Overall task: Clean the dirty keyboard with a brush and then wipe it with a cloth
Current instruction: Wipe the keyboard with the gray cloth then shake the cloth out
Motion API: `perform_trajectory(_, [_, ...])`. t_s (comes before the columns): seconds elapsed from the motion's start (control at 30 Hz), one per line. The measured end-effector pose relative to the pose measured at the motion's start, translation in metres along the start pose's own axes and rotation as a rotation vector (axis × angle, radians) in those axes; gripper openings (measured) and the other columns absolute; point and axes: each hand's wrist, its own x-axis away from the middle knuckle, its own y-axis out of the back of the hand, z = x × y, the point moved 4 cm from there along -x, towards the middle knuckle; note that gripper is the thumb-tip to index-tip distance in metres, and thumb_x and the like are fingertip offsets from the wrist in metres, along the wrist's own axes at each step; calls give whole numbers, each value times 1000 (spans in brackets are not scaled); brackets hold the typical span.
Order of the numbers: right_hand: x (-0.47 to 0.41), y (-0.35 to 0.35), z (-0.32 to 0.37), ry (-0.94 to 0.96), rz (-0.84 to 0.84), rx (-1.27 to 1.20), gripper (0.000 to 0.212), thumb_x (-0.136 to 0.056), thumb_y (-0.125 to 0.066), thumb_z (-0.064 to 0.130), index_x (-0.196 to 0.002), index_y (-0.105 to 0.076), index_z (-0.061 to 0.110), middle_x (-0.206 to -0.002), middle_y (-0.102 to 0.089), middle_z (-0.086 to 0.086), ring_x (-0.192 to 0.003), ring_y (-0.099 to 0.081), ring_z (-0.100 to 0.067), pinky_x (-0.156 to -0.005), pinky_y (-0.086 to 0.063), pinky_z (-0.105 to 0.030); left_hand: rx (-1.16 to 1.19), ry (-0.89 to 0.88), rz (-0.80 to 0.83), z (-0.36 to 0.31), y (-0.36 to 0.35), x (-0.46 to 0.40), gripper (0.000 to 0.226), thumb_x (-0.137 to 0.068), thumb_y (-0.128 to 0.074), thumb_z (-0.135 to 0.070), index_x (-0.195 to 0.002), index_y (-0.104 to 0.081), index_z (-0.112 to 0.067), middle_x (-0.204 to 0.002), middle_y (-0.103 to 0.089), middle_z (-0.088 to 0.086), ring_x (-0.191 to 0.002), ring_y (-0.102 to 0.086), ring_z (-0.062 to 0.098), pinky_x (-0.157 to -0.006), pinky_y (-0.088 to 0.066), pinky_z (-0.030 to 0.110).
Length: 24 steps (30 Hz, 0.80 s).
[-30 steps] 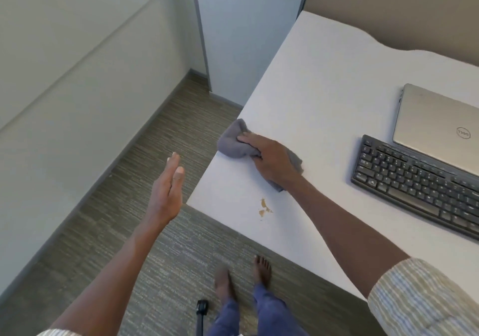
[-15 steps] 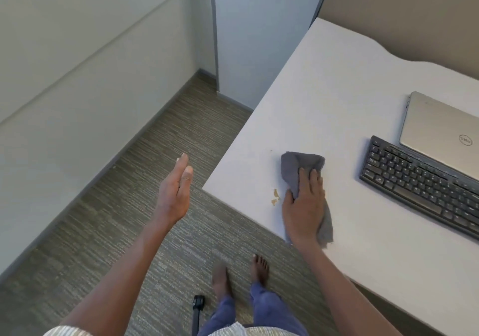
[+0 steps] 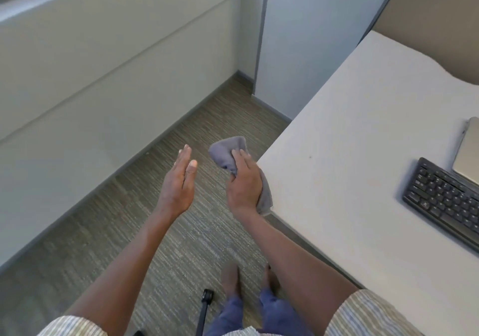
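Note:
A grey cloth (image 3: 227,152) is in my right hand (image 3: 245,188), which holds it at the near left corner of the white table (image 3: 363,117); most of the cloth hangs past the table's edge. My thumb is tucked against the cloth's underside. My left hand (image 3: 178,182) hovers over the floor just left of that corner, fingers straight, palm turned toward the cloth, holding nothing. The black keyboard (image 3: 445,200) lies on the table at the right, apart from both hands. No brush is in view.
A closed silver laptop (image 3: 469,151) lies behind the keyboard at the frame's right edge. A tiny dark speck (image 3: 310,157) sits on the tabletop. Carpeted floor, my bare feet (image 3: 230,278) and a black strap-like object (image 3: 206,300) are below; partition walls stand left and behind.
My right hand swept the cloth leftward across the table corner to its edge. The brown crumbs seen near the corner earlier are no longer visible. My left hand stayed beside the edge.

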Motion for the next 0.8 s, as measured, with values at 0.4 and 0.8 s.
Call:
perform_trajectory(0.4, [-42, -58, 52, 247, 491, -324, 41, -81, -56, -8, -117, -69, 6, -103, -67, -12, -97, -59, -22, -88, -46, -26, -345, -67, -40, 18, 78, -16, 82, -93, -61, -1, -161, -16, -10, -169, -14, 7, -156, -6, 15, -127, -15, 38])
perform_trajectory(0.8, [-68, -43, 64, 305, 937, -94, 59, -79, -79, 23, -134, -57, 25, -119, -65, 5, -105, -61, -12, -96, -47, -29, -489, -237, -148, 0, 115, -30, 36, -84, -68, -4, -116, -74, -19, -113, -75, 2, -102, -68, 26, -87, -53, 38])
